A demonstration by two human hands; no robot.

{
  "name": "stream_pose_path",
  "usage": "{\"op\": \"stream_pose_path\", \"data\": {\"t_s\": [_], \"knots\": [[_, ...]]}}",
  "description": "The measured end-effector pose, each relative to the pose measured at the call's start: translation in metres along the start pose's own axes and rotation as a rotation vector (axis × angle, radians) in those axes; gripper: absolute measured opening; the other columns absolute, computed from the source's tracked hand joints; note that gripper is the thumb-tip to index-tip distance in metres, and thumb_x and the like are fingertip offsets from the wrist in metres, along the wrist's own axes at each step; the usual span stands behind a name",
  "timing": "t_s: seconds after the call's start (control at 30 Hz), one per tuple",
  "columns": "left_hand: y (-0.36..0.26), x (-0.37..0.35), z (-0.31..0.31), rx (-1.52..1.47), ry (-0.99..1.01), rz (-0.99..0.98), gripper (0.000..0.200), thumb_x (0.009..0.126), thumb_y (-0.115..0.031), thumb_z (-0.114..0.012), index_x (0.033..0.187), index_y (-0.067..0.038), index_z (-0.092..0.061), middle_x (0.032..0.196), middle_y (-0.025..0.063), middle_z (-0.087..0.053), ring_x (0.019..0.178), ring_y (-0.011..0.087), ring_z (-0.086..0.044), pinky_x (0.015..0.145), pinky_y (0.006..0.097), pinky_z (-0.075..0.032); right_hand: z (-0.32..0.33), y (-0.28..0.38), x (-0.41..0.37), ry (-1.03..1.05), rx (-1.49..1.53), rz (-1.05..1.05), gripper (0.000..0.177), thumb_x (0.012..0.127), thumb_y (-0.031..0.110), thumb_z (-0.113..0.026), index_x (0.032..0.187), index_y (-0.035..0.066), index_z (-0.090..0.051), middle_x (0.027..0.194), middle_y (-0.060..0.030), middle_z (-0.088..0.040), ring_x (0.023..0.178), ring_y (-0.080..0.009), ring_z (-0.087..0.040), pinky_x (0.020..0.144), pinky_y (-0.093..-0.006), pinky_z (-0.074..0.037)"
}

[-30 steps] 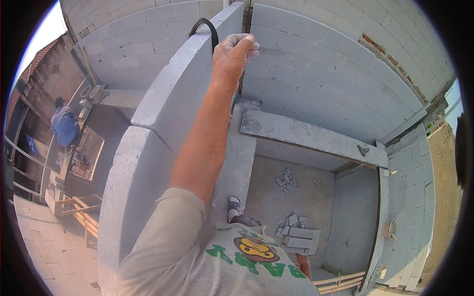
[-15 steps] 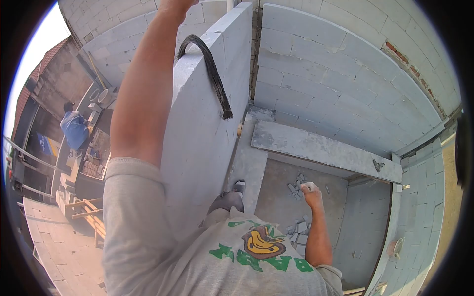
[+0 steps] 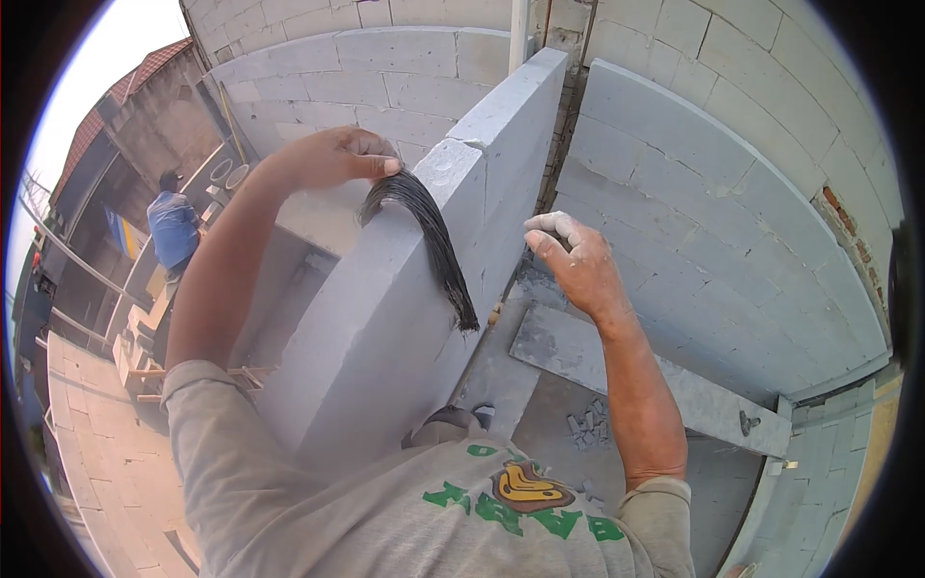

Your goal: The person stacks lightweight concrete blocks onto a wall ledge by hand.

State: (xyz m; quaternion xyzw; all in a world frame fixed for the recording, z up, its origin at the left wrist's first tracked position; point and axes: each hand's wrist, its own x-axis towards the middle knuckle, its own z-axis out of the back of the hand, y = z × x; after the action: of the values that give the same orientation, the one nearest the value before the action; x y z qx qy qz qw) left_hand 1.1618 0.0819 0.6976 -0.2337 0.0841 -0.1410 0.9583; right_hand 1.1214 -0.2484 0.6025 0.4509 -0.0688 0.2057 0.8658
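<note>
A bundle of dark binding wire (image 3: 429,226) hangs bent over the top edge of a light grey block wall (image 3: 352,284), its cut ends down the right face. My left hand (image 3: 342,159) is at the upper bend of the bundle, thumb and fingers pinched on the strands. To the right of the wall, my right hand (image 3: 576,252) is raised with its fingers curled together and dusted white. Whether anything small sits inside those fingers is hidden. It is apart from the wire.
A dusty plank (image 3: 636,371) spans the space at lower right, with a small dark object (image 3: 749,422) on it. Broken block pieces (image 3: 590,426) lie on the floor below. Another person (image 3: 173,231) in blue is at far left. Block walls (image 3: 703,212) stand behind.
My left hand has come down from the top of the view to the wire bundle. My right hand has risen from low over the floor to beside the wall. The view has shifted.
</note>
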Motion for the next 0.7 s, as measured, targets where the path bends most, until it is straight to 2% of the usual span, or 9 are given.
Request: {"op": "stream_pose_path", "data": {"t_s": [0.07,0.1,0.2,0.33,0.43,0.53,0.6,0.63,0.7], "knots": [[-0.002,0.002,0.002,-0.076,0.095,0.034,0.063,0.082,-0.060,-0.060,0.111,-0.004,-0.064,0.105,0.0118,-0.066,0.106,0.0213,-0.059,0.095,0.0328,-0.041,-0.010,0.014,0.032,0.065,0.043,0.032,0.036,0.088,0.031,-0.057,0.108,0.002,-0.065,0.100,-0.0175,-0.068,0.094,-0.0258,-0.065,0.085,-0.0355,-0.049],[0.004,0.005,-0.004,-0.078,0.010,0.105,0.053,0.086,-0.053,-0.060,0.108,-0.005,-0.066,0.103,0.0088,-0.066,0.101,0.0190,-0.059,0.092,0.0320,-0.041,-0.019,0.019,0.043,0.115,0.081,0.054,0.038,0.089,0.032,-0.056,0.110,0.000,-0.064,0.101,-0.0176,-0.067,0.094,-0.0256,-0.064,0.085,-0.0347,-0.049],[-0.007,0.003,0.003,-0.213,0.095,0.012,0.041,0.085,-0.038,-0.067,0.101,-0.001,-0.066,0.090,0.0062,-0.064,0.089,0.0168,-0.059,0.084,0.0286,-0.044,-0.045,0.027,0.064,0.164,0.169,0.192,0.041,0.089,0.031,-0.056,0.113,-0.002,-0.060,0.104,-0.0211,-0.064,0.095,-0.0318,-0.064,0.088,-0.0404,-0.048],[-0.006,0.010,-0.003,-0.411,0.104,0.067,0.037,0.082,-0.038,-0.070,0.091,-0.002,-0.064,0.083,0.0010,-0.061,0.081,0.0103,-0.053,0.073,0.0259,-0.041,-0.078,0.031,0.064,0.109,0.082,0.364,0.043,0.086,0.035,-0.061,0.109,-0.001,-0.059,0.094,-0.0164,-0.060,0.103,-0.0324,-0.054,0.092,-0.0421,-0.044],[-0.001,0.016,-0.005,-0.460,0.184,0.098,0.038,0.081,-0.036,-0.070,0.094,-0.002,-0.062,0.087,0.0009,-0.061,0.083,0.0115,-0.053,0.077,0.0271,-0.041,-0.082,0.005,0.060,0.155,0.288,0.309,0.042,0.085,0.034,-0.061,0.111,0.000,-0.057,0.106,-0.0175,-0.058,0.104,-0.0339,-0.052,0.093,-0.0440,-0.042],[-0.024,0.031,0.008,-0.334,0.246,0.067,0.046,0.082,-0.037,-0.070,0.106,-0.001,-0.058,0.096,0.0045,-0.061,0.090,0.0145,-0.055,0.084,0.0277,-0.041,-0.079,-0.006,0.053,0.213,0.397,0.297,0.044,0.085,0.032,-0.061,0.115,0.000,-0.055,0.114,-0.0184,-0.054,0.109,-0.0335,-0.051,0.096,-0.0439,-0.041],[-0.048,0.046,0.014,0.005,0.004,0.073,0.052,0.082,-0.041,-0.069,0.112,-0.001,-0.057,0.104,0.0103,-0.061,0.095,0.0196,-0.057,0.088,0.0323,-0.043,-0.082,-0.013,0.050,0.183,0.412,0.299,0.046,0.085,0.031,-0.061,0.117,-0.001,-0.053,0.117,-0.0182,-0.052,0.111,-0.0334,-0.051,0.097,-0.0437,-0.041],[-0.057,0.059,0.020,0.013,0.015,0.051,0.052,0.082,-0.041,-0.069,0.112,-0.001,-0.057,0.104,0.0103,-0.061,0.095,0.0196,-0.057,0.088,0.0323,-0.043,-0.080,-0.020,0.051,0.181,0.436,0.319,0.047,0.086,0.030,-0.061,0.120,-0.001,-0.051,0.121,-0.0181,-0.050,0.114,-0.0332,-0.050,0.098,-0.0436,-0.040],[-0.086,0.085,0.025,0.450,-0.164,-0.228,0.055,0.080,-0.044,-0.067,0.116,-0.004,-0.057,0.110,0.0169,-0.060,0.104,0.0250,-0.056,0.094,0.0370,-0.043,-0.066,-0.043,0.048,0.115,0.433,0.303,0.048,0.086,0.030,-0.060,0.122,-0.001,-0.049,0.123,-0.0177,-0.048,0.115,-0.0333,-0.049,0.098,-0.0436,-0.040]]}}
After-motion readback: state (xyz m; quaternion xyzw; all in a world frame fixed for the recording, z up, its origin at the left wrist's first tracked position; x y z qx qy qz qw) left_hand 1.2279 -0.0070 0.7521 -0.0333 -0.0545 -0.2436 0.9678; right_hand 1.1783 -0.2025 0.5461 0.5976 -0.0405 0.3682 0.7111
